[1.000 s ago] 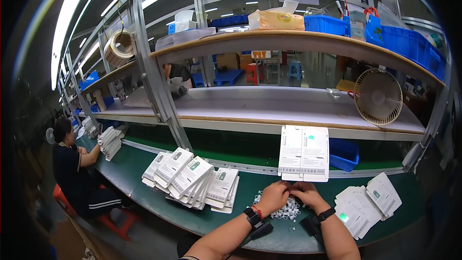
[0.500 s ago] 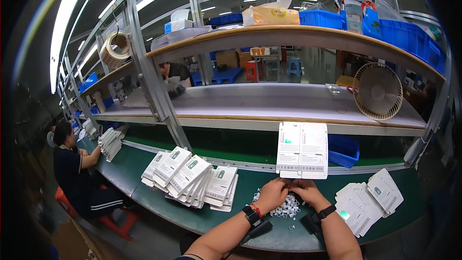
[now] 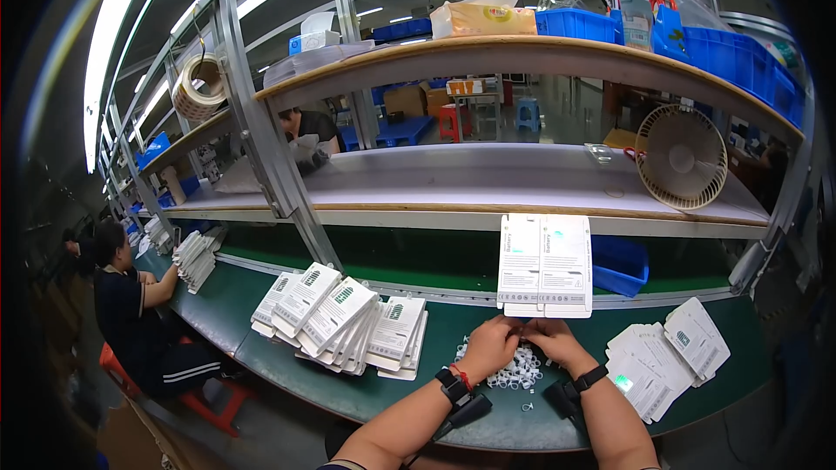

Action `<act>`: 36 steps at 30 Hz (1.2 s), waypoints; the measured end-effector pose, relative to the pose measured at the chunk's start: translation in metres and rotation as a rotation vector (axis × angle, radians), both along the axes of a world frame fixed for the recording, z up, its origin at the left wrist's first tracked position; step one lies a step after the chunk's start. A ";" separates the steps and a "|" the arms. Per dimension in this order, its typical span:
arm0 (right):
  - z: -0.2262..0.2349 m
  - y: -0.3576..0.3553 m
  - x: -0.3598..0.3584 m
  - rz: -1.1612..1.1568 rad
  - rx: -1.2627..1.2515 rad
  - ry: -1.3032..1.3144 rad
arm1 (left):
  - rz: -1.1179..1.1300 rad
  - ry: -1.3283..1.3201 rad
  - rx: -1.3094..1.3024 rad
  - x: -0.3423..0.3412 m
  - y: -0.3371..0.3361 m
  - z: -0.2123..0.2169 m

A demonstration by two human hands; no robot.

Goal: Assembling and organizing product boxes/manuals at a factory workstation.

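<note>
Flat white printed packaging (image 3: 544, 263), with two panels side by side, stands nearly upright beyond my hands; whether it is one carton or two I cannot tell. At its lower edge, my left hand (image 3: 492, 345) and my right hand (image 3: 558, 345) meet with bent, closed fingers. The fingertips are partly hidden, and any small piece between them cannot be made out. Below my hands lies a heap of small white plastic rings or clips (image 3: 515, 374), with a loose one (image 3: 527, 406) nearer me.
Stacked flat white cartons (image 3: 340, 309) lie to the left, and more cartons (image 3: 649, 370) fan out at right. A blue bin (image 3: 620, 265) sits behind the packaging. Above the green table (image 3: 287, 392) runs a shelf (image 3: 453, 219) with a fan (image 3: 682, 158). A co-worker (image 3: 131, 305) sits far left.
The packaging has tilted slightly and the shine on its panels has shifted. My hands stay together at its lower edge, and the view has moved a little.
</note>
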State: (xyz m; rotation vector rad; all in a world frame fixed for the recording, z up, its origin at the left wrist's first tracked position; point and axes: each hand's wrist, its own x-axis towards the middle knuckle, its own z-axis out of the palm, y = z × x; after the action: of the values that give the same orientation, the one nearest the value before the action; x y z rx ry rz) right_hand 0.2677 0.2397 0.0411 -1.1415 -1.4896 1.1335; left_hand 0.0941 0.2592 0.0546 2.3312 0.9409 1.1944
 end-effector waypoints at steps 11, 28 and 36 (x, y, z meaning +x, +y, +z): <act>-0.009 0.003 0.003 -0.007 -0.021 0.050 | -0.007 0.036 0.002 0.002 -0.001 0.000; 0.004 0.000 0.000 0.040 -0.020 0.051 | 0.022 0.074 -0.076 0.002 0.002 -0.002; 0.005 -0.003 0.001 0.034 -0.037 0.022 | 0.044 0.090 -0.106 0.002 0.000 0.002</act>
State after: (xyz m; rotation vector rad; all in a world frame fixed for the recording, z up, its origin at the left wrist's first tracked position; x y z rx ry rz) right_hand 0.2689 0.2365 0.0460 -1.1293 -1.4812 1.1975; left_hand 0.0964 0.2592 0.0565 2.3072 1.0647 1.0372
